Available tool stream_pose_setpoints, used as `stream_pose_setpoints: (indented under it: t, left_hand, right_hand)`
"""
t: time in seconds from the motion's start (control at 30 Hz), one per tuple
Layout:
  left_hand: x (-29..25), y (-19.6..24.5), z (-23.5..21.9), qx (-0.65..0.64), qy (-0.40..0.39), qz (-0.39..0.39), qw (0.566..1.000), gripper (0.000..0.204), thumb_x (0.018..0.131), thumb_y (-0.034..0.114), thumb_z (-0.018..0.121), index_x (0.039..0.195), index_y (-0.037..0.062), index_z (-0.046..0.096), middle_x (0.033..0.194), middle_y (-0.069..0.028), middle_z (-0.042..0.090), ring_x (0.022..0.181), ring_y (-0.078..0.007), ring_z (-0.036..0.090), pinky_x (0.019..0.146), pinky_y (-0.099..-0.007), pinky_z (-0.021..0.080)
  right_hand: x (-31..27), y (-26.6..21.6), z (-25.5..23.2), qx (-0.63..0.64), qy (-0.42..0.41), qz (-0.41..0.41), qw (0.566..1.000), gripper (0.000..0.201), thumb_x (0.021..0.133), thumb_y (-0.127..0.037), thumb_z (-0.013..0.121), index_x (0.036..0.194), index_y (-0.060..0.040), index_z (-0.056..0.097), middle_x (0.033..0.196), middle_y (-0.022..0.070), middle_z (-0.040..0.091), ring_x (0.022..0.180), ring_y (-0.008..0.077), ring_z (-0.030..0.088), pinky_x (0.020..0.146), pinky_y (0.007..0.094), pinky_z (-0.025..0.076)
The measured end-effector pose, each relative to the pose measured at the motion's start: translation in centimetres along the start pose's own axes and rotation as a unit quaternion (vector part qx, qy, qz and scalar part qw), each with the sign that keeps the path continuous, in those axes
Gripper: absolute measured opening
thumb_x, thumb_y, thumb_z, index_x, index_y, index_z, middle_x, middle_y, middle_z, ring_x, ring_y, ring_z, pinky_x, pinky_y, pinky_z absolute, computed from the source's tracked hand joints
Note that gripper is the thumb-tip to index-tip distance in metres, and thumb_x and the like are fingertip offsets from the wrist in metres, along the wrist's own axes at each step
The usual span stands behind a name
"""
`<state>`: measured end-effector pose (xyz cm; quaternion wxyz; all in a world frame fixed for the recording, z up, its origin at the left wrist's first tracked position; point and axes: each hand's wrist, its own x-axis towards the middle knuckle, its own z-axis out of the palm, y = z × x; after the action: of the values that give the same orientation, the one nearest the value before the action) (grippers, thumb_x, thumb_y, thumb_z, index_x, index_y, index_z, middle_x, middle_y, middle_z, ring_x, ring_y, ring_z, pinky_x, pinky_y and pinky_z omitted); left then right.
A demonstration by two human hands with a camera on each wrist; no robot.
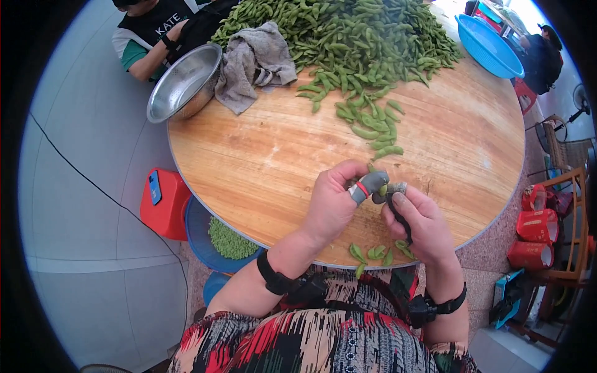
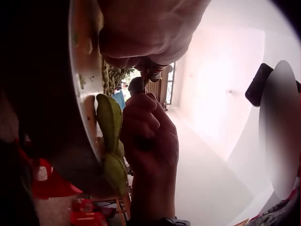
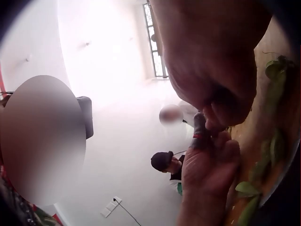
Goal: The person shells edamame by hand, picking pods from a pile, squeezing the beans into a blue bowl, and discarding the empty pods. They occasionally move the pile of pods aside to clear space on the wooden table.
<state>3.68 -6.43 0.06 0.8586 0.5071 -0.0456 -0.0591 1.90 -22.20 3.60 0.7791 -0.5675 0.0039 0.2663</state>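
Both hands meet over the near side of the round wooden table [image 1: 273,161]. My left hand [image 1: 333,202] pinches a green soybean pod [image 1: 383,189] between thumb and fingers; a grey cover with a red band wraps one of its digits. From the other side my right hand [image 1: 423,224] grips at the same pod, fingers curled and thumb on top. A black strip [image 1: 401,217] runs along its palm side, partly hidden by the thumb. Below the hands lie several opened pods [image 1: 376,252] at the table edge. The wrist views show the fingertips close together, the pod mostly hidden.
A large heap of soybean pods [image 1: 354,37] covers the far side. Left of it are a grey rag [image 1: 249,62] and a metal basin [image 1: 186,84]; a blue basket [image 1: 491,46] is far right. Shelled beans [image 1: 230,239] fill a blue tub [image 1: 198,233] below left. Another person [image 1: 149,37] sits beyond.
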Motion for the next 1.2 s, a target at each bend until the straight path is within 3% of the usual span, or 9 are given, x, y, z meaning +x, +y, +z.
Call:
stream_pose_setpoints:
  t: [0.1, 0.17, 0.23, 0.37, 0.43, 0.67, 0.8, 0.87, 1.2]
  left_hand:
    - [-0.2, 0.1, -0.1, 0.087, 0.004, 0.016, 0.996, 0.008, 0.082, 0.009, 0.061, 0.088, 0.0041, 0.063, 0.079, 0.0012, 0.061, 0.066, -0.0017, 0.048, 0.056, -0.0160, 0.035]
    - [-0.4, 0.6, -0.4, -0.026, -0.065, -0.117, 0.991, 0.013, 0.084, 0.015, 0.059, 0.091, 0.0034, 0.062, 0.079, 0.0018, 0.059, 0.064, -0.0021, 0.047, 0.055, -0.0158, 0.034]
    - [-0.4, 0.3, -0.7, -0.066, -0.085, -0.135, 0.985, 0.016, 0.085, 0.018, 0.058, 0.092, 0.0033, 0.061, 0.079, 0.0018, 0.058, 0.063, -0.0020, 0.046, 0.055, -0.0157, 0.033]
    - [-0.3, 0.6, -0.2, -0.068, -0.091, -0.157, 0.981, 0.017, 0.084, 0.016, 0.060, 0.096, 0.0030, 0.058, 0.083, 0.0011, 0.058, 0.065, -0.0013, 0.046, 0.055, -0.0161, 0.035]
    - [-0.1, -0.2, 0.0, 0.046, -0.079, -0.096, 0.991, 0.017, 0.083, 0.013, 0.061, 0.097, 0.0031, 0.057, 0.083, 0.0015, 0.057, 0.066, -0.0009, 0.047, 0.056, -0.0161, 0.036]
    - [0.1, 0.2, 0.5, 0.061, -0.020, -0.057, 0.996, 0.023, 0.080, 0.005, 0.063, 0.102, 0.0043, 0.055, 0.085, 0.0012, 0.056, 0.070, -0.0014, 0.049, 0.058, -0.0141, 0.039]
    - [0.3, -0.1, -0.2, -0.067, -0.046, -0.108, 0.991, 0.024, 0.081, 0.006, 0.062, 0.105, 0.0046, 0.055, 0.086, 0.0009, 0.057, 0.070, -0.0055, 0.052, 0.059, -0.0186, 0.042]
    - [0.3, -0.6, 0.4, 0.273, -0.088, 0.133, 0.949, 0.036, 0.081, 0.005, 0.060, 0.115, 0.0050, 0.048, 0.083, -0.0015, 0.057, 0.068, -0.0131, 0.055, 0.061, -0.0254, 0.044]
    - [-0.9, 0.2, 1.0, 0.392, -0.092, 0.082, 0.912, 0.066, 0.072, -0.003, 0.061, 0.130, 0.0093, 0.032, 0.080, -0.0105, 0.058, 0.070, -0.0228, 0.058, 0.065, -0.0307, 0.046]
  right_hand:
    - [0.0, 0.5, 0.2, -0.026, 0.028, -0.005, 0.999, 0.015, 0.093, -0.016, 0.043, 0.086, -0.0057, 0.051, 0.065, -0.0032, 0.046, 0.052, 0.0033, 0.037, 0.046, 0.0175, 0.030]
    - [0.0, 0.4, 0.2, -0.021, 0.035, -0.004, 0.999, 0.014, 0.093, -0.015, 0.043, 0.088, -0.0053, 0.052, 0.065, -0.0032, 0.047, 0.051, 0.0029, 0.036, 0.046, 0.0171, 0.029]
    - [-0.4, 0.2, 0.1, 0.169, -0.005, 0.052, 0.984, 0.014, 0.093, -0.015, 0.043, 0.093, -0.0054, 0.054, 0.066, -0.0033, 0.048, 0.051, 0.0021, 0.035, 0.046, 0.0171, 0.029]
    - [-0.2, 0.8, -0.3, 0.196, -0.005, 0.071, 0.978, 0.013, 0.092, -0.014, 0.046, 0.094, -0.0066, 0.056, 0.064, -0.0036, 0.049, 0.050, 0.0010, 0.035, 0.044, 0.0167, 0.028]
    - [0.6, 2.1, -0.4, -0.159, 0.099, -0.095, 0.978, 0.011, 0.090, -0.014, 0.048, 0.088, -0.0071, 0.057, 0.062, -0.0036, 0.050, 0.050, 0.0008, 0.037, 0.042, 0.0169, 0.028]
    - [0.6, 0.3, -0.6, -0.041, 0.105, -0.011, 0.994, 0.015, 0.089, -0.014, 0.050, 0.080, -0.0029, 0.055, 0.061, -0.0029, 0.051, 0.052, 0.0038, 0.044, 0.047, 0.0205, 0.035]
    - [1.1, -0.2, -1.6, -0.202, 0.118, -0.059, 0.970, 0.016, 0.089, -0.016, 0.051, 0.090, -0.0012, 0.056, 0.064, -0.0026, 0.052, 0.056, 0.0044, 0.044, 0.050, 0.0207, 0.036]
    - [1.1, -0.4, -1.4, -0.222, 0.160, -0.118, 0.954, 0.017, 0.087, -0.016, 0.055, 0.093, -0.0014, 0.059, 0.069, -0.0009, 0.055, 0.061, 0.0054, 0.047, 0.055, 0.0208, 0.040]
    - [0.7, -0.5, -2.2, -0.346, 0.084, -0.137, 0.924, 0.013, 0.081, -0.012, 0.062, 0.086, -0.0008, 0.059, 0.067, -0.0009, 0.057, 0.059, 0.0060, 0.049, 0.055, 0.0231, 0.042]
